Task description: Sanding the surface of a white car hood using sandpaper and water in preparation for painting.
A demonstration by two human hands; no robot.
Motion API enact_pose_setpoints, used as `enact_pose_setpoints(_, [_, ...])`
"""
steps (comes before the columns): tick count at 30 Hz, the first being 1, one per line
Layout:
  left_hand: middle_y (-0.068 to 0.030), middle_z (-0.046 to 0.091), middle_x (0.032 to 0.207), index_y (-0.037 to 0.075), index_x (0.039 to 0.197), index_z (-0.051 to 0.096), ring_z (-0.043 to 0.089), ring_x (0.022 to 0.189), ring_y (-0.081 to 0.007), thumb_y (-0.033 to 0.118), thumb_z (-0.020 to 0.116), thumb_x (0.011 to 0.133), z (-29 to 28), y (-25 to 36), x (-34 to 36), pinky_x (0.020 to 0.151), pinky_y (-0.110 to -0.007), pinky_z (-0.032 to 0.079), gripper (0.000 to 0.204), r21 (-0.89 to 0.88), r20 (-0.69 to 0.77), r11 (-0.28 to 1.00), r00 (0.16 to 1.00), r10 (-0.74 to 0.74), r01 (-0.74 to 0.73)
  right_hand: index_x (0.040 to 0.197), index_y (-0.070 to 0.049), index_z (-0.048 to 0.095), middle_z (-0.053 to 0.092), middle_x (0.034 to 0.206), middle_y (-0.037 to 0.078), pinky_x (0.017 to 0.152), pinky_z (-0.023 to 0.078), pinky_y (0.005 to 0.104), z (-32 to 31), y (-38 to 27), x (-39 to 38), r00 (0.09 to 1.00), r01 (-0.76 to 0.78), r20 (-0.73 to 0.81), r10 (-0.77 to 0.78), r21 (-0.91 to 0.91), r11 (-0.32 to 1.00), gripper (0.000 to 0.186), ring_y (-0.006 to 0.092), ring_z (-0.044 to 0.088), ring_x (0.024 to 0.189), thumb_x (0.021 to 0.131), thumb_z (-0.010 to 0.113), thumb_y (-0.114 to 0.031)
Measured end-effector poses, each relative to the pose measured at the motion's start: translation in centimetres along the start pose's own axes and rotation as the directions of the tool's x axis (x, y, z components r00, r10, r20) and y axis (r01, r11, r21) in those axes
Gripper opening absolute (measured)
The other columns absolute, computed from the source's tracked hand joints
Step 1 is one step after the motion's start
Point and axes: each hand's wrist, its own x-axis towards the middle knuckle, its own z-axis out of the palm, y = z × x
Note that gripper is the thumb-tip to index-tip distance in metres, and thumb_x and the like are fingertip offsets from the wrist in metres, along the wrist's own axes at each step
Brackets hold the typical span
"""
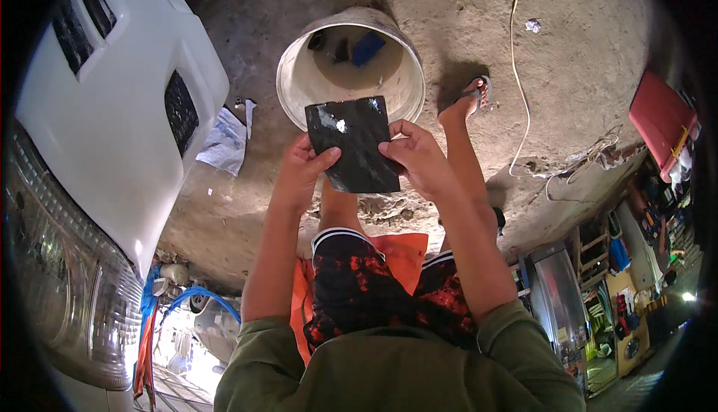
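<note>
I hold a black rectangular sheet [353, 169] with wet-looking glints and a pale patch near its top. My left hand [306, 164] grips its left edge, thumb on the face. My right hand [413, 154] pinches the right edge, thumb also on the face. Just beyond the sheet is a large off-white bucket [292, 75], holding a blue piece [368, 48] and dark pieces in murky liquid; the sheet hides part of its near rim.
A white vehicle bumper [131, 139] and lamp stand close at left, beside a crumpled plastic sheet [221, 146]. A cord [521, 83] runs over the concrete floor. A red object [658, 120] and cluttered shelving are at right. My legs rest around an orange seat [404, 259].
</note>
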Motion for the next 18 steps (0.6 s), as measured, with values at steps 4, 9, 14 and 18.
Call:
enact_pose_setpoints(4, [-0.0056, 0.067, 0.109, 0.002, 0.117, 0.060, 0.062, 0.100, -0.0131, 0.002, 0.064, 0.087, -0.4, 0.1, 0.1, 0.090, -0.028, 0.048, 0.030, -0.002, 0.029, 0.998, 0.998, -0.056, 0.056, 0.114, -0.003, 0.054, 0.065, 0.073, 0.004, 0.053, 0.046, 0.0224, 0.5, -1.3, -0.5, 0.997, 0.077, 0.012, -0.076, -0.074, 0.994, 0.026, 0.0083, 0.060, 0.059, 0.089, 0.063, -0.004])
enact_pose_setpoints(9, [-0.0039, 0.068, 0.104, 0.002, 0.110, 0.064, 0.062, 0.096, -0.0102, 0.001, 0.064, 0.086, 0.0, 0.3, 0.7, 0.087, -0.026, 0.048, 0.024, 0.115, 0.004, 0.993, 1.000, -0.019, 0.018, 0.119, -0.001, 0.051, 0.065, 0.071, 0.005, 0.047, 0.044, 0.0219, -0.9, -1.3, 0.0, 0.996, 0.091, 0.026, -0.088, -0.132, 0.987, 0.031, 0.0091, 0.059, 0.055, 0.089, 0.061, -0.001])
enact_pose_setpoints(14, [-0.0081, 0.067, 0.104, -0.001, 0.110, 0.065, 0.062, 0.097, -0.0126, -0.005, 0.059, 0.082, -0.1, 0.3, 0.7, 0.087, -0.026, 0.048, 0.028, 0.324, 0.004, 0.946, 1.000, -0.003, 0.001, 0.102, 0.001, 0.061, 0.065, 0.078, 0.005, 0.051, 0.047, 0.0219, -1.9, -1.5, 0.1, 0.991, 0.112, 0.077, -0.107, -0.071, 0.991, 0.014, 0.0092, 0.060, 0.059, 0.089, 0.057, 0.001])
enact_pose_setpoints(18, [-0.0131, 0.067, 0.105, -0.004, 0.110, 0.065, 0.062, 0.098, -0.0163, -0.001, 0.052, 0.084, -0.6, 0.1, 0.3, 0.089, -0.028, 0.048, 0.029, 0.035, 0.126, 0.999, 0.992, -0.008, 0.004, 0.094, 0.000, 0.063, 0.064, 0.085, 0.005, 0.058, 0.049, 0.0219, -2.0, -2.2, -0.2, 0.996, 0.058, -0.067, -0.055, 0.054, 0.997, 0.009, 0.0083, 0.060, 0.068, 0.089, 0.056, 0.000])
